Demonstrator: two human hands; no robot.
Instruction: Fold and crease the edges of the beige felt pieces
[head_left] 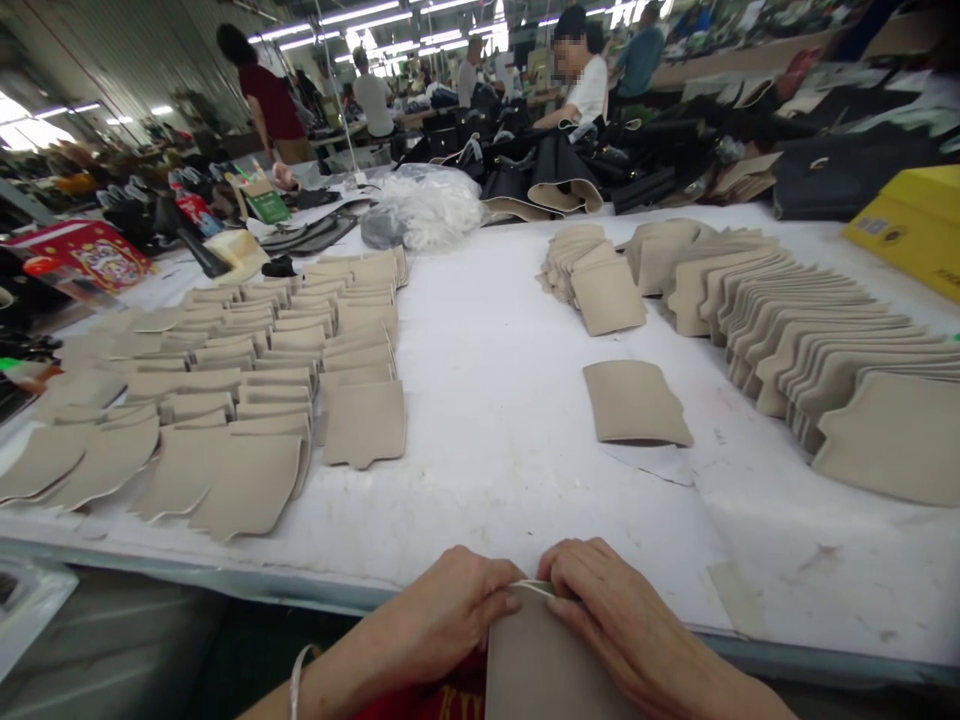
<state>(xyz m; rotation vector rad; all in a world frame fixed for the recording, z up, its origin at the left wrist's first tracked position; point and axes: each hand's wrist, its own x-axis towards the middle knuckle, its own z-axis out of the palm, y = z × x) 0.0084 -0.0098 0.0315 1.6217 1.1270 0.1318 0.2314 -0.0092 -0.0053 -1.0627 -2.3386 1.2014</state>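
Both my hands pinch the top edge of one beige cut fabric piece [544, 660] held low against the near table edge. My left hand [450, 615] grips its upper left corner with closed fingers. My right hand [611, 605] pinches the upper right part, thumbs nearly meeting. A single beige piece [636, 402] lies alone on the white table [495, 400] ahead. Rows of overlapped beige pieces [247, 390] cover the left side. A long fanned stack of beige pieces [825, 340] runs along the right.
A clear plastic bag [431, 205] and dark bag parts [555, 175] sit at the far table end. A yellow box [911, 225] stands at the right. Several people work at tables behind. A smaller pile of pieces [592, 275] lies mid-table.
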